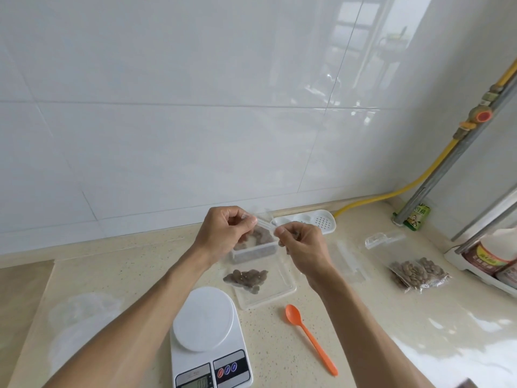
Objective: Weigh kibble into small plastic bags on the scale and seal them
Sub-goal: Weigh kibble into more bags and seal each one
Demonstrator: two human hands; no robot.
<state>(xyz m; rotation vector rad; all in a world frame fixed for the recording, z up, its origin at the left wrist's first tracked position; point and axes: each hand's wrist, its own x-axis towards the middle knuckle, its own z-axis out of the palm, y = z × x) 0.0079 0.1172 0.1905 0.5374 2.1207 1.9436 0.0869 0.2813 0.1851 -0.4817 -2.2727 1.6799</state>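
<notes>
Hands meet above the far side of the scale (208,336), which sits on the beige speckled desk (363,331) with its round white platform bare. The left hand (223,229) and the right hand (300,245) each pinch one end of the top strip of a small clear plastic bag (261,233) held in the air, fingers and thumbs curled tight on it. Brown kibble hangs in the bag between the two hands, though the film is so clear that its edges are hard to trace. Behind the scale, under the raised bag, stands a clear plastic tub (251,252) holding dark kibble, and just in front of it a clear lid (268,289) lies flat with a filled bag of kibble (246,277) resting on it. Right of the scale an orange spoon (309,336) lies on the desk, bowl toward the wall. Farther right of the scale lie two more filled bags (418,273), and beyond them an unfilled zip bag (384,239). Behind the tub, against the tiled wall, sits a white tray (316,219).
</notes>
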